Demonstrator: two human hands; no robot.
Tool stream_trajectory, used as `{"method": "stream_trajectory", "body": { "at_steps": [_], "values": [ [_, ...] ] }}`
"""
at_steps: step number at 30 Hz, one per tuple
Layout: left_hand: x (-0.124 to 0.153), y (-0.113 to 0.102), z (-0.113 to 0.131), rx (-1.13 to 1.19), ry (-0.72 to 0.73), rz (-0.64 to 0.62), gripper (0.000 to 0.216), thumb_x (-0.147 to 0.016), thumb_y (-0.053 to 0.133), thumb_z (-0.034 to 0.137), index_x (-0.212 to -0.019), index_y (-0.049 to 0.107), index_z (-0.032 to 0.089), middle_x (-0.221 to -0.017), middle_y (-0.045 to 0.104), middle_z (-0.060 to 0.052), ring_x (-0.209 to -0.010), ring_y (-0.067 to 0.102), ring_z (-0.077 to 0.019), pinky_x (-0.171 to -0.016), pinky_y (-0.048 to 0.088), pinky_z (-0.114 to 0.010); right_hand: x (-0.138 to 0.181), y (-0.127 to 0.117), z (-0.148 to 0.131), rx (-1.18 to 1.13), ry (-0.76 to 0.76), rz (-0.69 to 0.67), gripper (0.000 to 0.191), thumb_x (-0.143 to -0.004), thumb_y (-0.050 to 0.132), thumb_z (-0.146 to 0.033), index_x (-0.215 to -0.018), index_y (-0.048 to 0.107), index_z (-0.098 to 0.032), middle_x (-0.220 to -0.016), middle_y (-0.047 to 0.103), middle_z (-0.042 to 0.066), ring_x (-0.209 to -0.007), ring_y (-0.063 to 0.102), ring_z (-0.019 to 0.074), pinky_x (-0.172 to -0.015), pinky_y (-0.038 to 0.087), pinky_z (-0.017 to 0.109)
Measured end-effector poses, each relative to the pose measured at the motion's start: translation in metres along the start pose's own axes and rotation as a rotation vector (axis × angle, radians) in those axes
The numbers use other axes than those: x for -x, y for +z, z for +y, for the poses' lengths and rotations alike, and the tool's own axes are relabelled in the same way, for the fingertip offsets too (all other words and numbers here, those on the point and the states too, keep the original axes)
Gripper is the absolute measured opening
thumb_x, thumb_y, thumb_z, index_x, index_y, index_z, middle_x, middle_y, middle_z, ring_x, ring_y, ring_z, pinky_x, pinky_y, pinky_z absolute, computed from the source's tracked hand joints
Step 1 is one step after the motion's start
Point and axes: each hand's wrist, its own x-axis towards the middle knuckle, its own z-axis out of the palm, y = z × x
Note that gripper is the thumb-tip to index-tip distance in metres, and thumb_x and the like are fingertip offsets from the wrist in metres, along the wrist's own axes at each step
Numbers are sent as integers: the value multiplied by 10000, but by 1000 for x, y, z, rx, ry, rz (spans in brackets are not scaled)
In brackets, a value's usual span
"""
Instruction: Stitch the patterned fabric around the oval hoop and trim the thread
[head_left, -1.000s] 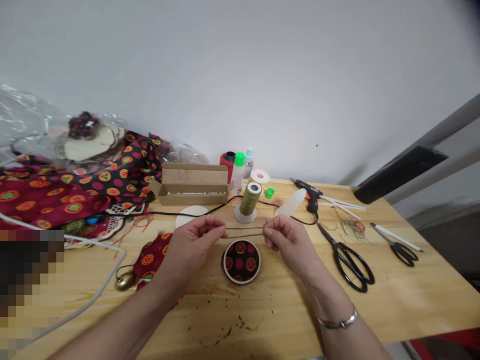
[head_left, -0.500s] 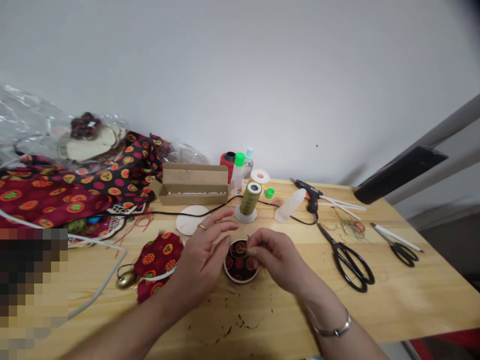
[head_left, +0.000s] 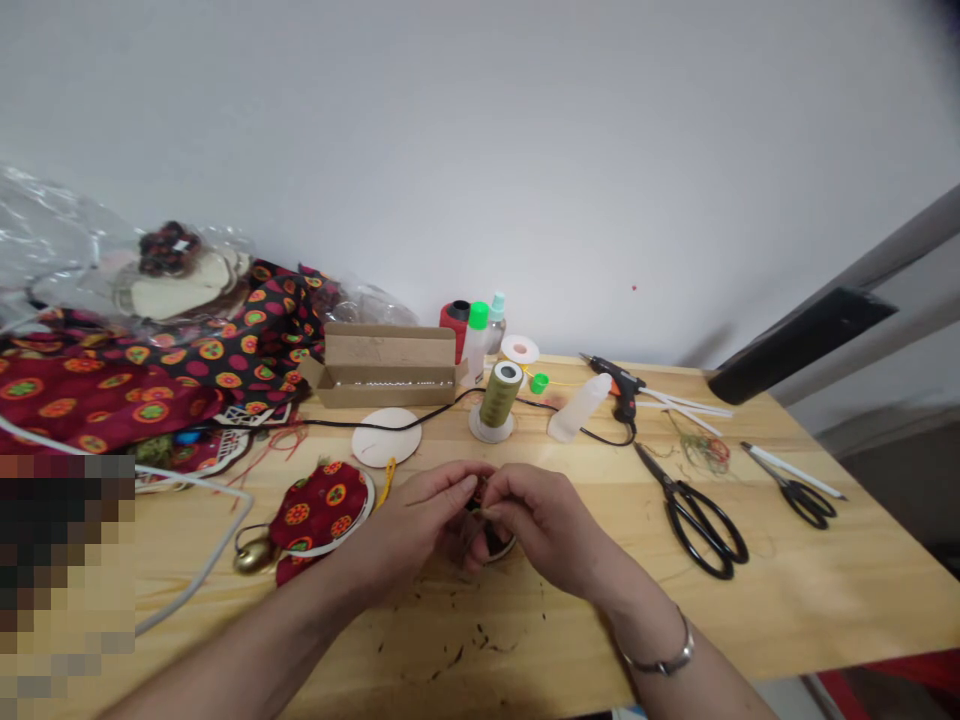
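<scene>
While both hands meet over the front middle of the pale wooden worktop (head_left: 840,600), a small black printed disc (head_left: 496,544) with a light rim sits between and beneath them, largely covered by fingers. The right hand (head_left: 534,515) has thumb and forefinger pressed together, pinching a thin strand (head_left: 478,513) just above the disc. The left hand (head_left: 435,508) curls around the disc's left side; whether its fingers grip anything, I cannot tell.

As for lettering, the green-capped bottle (head_left: 475,358) bears a small dark mark low on its side, too tiny to read. Inside the clear plastic at the far left, a dark flower-like piece (head_left: 168,248) shows a white patch, also unreadable.

Behind the hands stands a cone of olive thread (head_left: 497,402), with a translucent bottle (head_left: 579,410) to its right and an open cardboard box (head_left: 390,346) to its left. A black cord crosses a white disc (head_left: 379,447). Red printed fabric (head_left: 319,508) and a brass bell (head_left: 255,554) lie near the left forearm; large black-handled scissors (head_left: 703,522) lie right of the right hand.
</scene>
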Motion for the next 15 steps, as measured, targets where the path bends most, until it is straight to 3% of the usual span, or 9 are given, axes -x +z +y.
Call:
{"method": "stream_trajectory", "body": {
  "at_steps": [3, 7, 9, 15],
  "values": [
    [1, 0, 1, -5, -29, -15, 271, -845, 504, 362, -1000, 602, 162, -691, 595, -29, -493, 499, -101, -464, 377, -210, 0, -1, 0, 73, -46, 1, 170, -810, 471, -69, -715, 529, -198, -663, 552, -32, -639, 516, 98, -614, 401, 202],
    [0, 0, 4, -171, 13, 17, 267, -836, 512, 364, -801, 641, 134, -504, 426, 47, -447, 338, -71, -434, 236, -181, -1, -2, 1, 130, -116, 11, 176, -822, 465, -59, -741, 539, -196, -717, 560, -19, -696, 527, 106, -663, 414, 208],
    [-1, 1, 6, -223, 36, 29, 272, -817, 536, 371, -731, 643, 136, -507, 402, 53, -469, 340, -79, -457, 255, -190, -2, -2, 1, 150, -141, 14, 180, -830, 460, -60, -744, 543, -195, -725, 561, -12, -714, 529, 113, -673, 420, 211],
    [0, 2, 6, -257, 40, 120, 272, -733, 615, 411, -648, 677, 160, -558, 556, -5, -543, 500, -141, -505, 369, -224, -3, -3, 3, 231, -150, 6, 190, -861, 447, -88, -748, 556, -195, -717, 577, -3, -705, 534, 120, -662, 425, 219]
  ]
}}
